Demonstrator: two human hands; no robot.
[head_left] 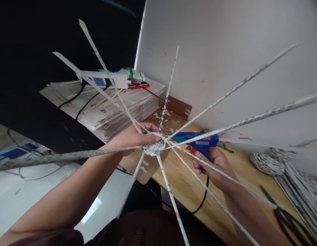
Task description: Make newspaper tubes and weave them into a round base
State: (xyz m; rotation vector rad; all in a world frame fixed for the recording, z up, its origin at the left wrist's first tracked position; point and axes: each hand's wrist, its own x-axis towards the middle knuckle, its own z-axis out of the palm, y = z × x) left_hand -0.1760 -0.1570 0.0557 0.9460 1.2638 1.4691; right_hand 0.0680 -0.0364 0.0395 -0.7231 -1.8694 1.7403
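A woven paper disc (pixel 153 147) made of rolled newspaper sits in the middle of the view, with several long paper sticks spreading out from it on all sides. My left hand (pixel 141 135) grips the disc at its far left edge, thumb on top and fingers underneath. In my right hand (pixel 216 164) is a blue hot glue gun (pixel 203 142), my fingers wrapped round its handle near the orange trigger. The gun's nozzle points left at the disc's right edge; whether it touches is hard to tell. A clear glue stick (pixel 240 141) juts from its back end.
A tall stack of newspaper (pixel 127 112) at the back left carries a white power strip (pixel 104 79). Black scissors (pixel 284 212) and rolled paper pieces (pixel 270 162) lie on the wooden table (pixel 179 184) at right. Paper scraps lie on cardboard (pixel 140 171). A white wall rises behind.
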